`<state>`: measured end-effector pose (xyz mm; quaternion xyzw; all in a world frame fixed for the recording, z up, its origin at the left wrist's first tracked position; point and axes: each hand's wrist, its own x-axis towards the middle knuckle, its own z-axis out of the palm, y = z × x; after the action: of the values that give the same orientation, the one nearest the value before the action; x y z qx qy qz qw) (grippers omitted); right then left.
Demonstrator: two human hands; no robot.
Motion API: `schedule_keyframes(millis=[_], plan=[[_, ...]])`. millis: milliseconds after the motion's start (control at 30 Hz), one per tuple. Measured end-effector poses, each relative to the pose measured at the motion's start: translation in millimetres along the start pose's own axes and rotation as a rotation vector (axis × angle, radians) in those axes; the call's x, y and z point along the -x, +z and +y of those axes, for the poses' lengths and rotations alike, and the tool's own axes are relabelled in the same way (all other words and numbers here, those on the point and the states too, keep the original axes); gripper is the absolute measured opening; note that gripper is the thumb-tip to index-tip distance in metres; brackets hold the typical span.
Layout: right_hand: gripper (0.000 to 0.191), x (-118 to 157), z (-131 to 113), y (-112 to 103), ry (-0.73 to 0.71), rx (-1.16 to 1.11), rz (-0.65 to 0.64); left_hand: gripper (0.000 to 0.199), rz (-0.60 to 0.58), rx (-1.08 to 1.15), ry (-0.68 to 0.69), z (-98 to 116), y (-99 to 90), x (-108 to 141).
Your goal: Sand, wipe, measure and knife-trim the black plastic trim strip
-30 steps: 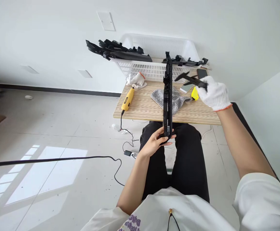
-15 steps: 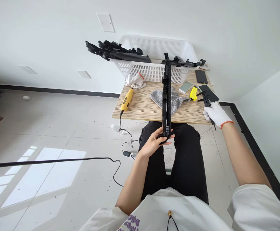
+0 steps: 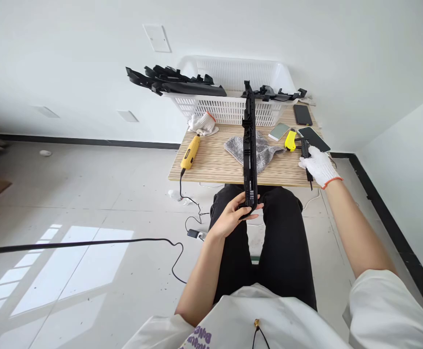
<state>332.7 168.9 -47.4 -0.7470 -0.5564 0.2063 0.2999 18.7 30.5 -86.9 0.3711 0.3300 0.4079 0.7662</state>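
My bare left hand grips the lower end of a long black plastic part, which stands nearly upright in view above my lap and over the table's front edge. My right hand, in a white glove with an orange cuff, is closed on a black caliper at the table's right side. The caliper's jaws point left, beside a yellow tool. Behind the black part lies a grey cloth.
A white basket with several black parts stands at the table's back. On the table are a yellow corded tool, a white glove, a black phone, another phone and a pale green box.
My right hand has moved slightly left with the caliper, which has turned more upright. My left hand and the black part are nearly still.
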Motion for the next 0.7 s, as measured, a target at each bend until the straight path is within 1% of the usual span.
schedule_keyframes(millis=[67,100,233,300,400,533,633,700], plan=[[0.033,-5,-1,0,-0.033,0.260,0.023,0.043,0.000,0.003,0.000,0,0.3,0],[0.036,-7,0,1,-0.051,0.336,0.033,0.042,0.001,0.003,-0.002,0,0.4,0],[0.053,-14,4,8,-0.165,0.503,0.083,0.042,0.004,0.006,-0.007,1,-0.5,0],[0.058,-14,6,10,-0.184,0.537,0.097,0.042,-0.002,0.010,-0.004,0,-1.2,0],[0.052,-10,2,12,-0.204,0.560,0.123,0.043,-0.005,0.011,-0.003,0,-1.4,0],[0.043,-5,-16,15,-0.275,0.482,0.251,0.043,-0.005,0.002,-0.007,0,-0.8,0],[0.040,-7,-32,25,-0.323,0.421,0.245,0.044,-0.005,-0.007,0.003,0,-0.8,0],[0.043,-11,-40,35,-0.283,0.428,0.222,0.049,0.002,-0.018,0.002,-2,-1.3,0]])
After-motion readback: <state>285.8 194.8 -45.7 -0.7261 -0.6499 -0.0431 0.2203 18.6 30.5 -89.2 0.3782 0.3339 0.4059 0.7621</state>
